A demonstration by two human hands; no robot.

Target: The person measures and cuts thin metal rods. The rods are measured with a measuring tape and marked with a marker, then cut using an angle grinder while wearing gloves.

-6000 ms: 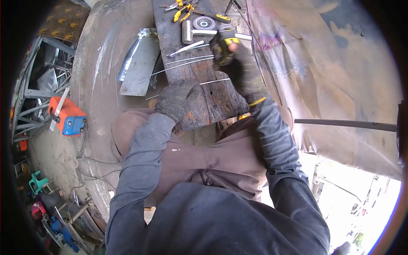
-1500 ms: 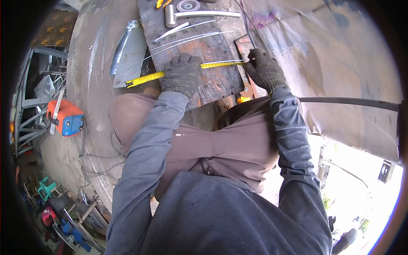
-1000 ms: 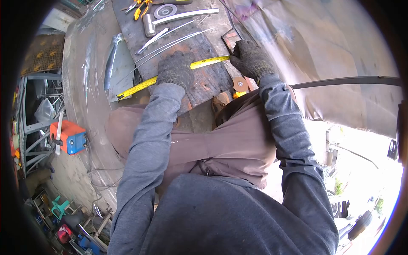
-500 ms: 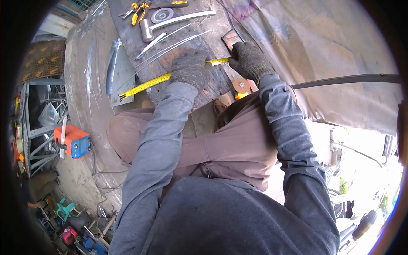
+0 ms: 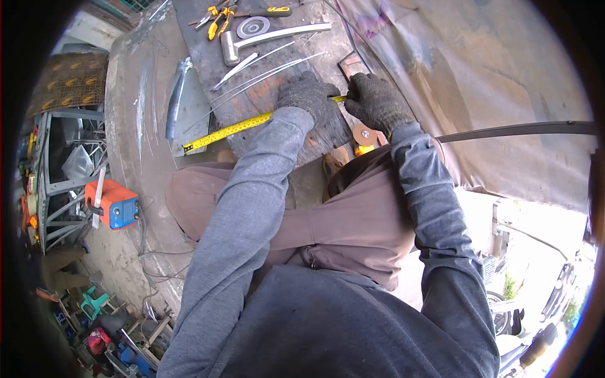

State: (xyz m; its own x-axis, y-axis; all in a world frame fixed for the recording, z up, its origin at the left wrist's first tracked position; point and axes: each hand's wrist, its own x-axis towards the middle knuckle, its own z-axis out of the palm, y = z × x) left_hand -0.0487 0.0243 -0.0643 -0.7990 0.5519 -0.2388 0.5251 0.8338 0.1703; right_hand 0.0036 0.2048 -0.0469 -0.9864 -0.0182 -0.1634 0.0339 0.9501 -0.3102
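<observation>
A yellow tape measure has its blade stretched over a dark wooden board, its free end out to the left. My left hand, in a dark knit glove, is closed over the blade. Close beside it, my gloved right hand grips the tape's other end; the case is hidden in the glove. Only a short bit of blade shows between the hands. Beyond them on the board lie thin metal rods and a hammer. An angle grinder's disc sits below my right hand.
Pliers and a grey grinding disc lie at the board's far end. A bent metal sheet is left of it. An orange and blue machine with cables stands at the left. A tarp covers the right side.
My left hand has slid right along the tape, nearer my right hand, so less blade shows between them. The whole view has shifted slightly.
</observation>
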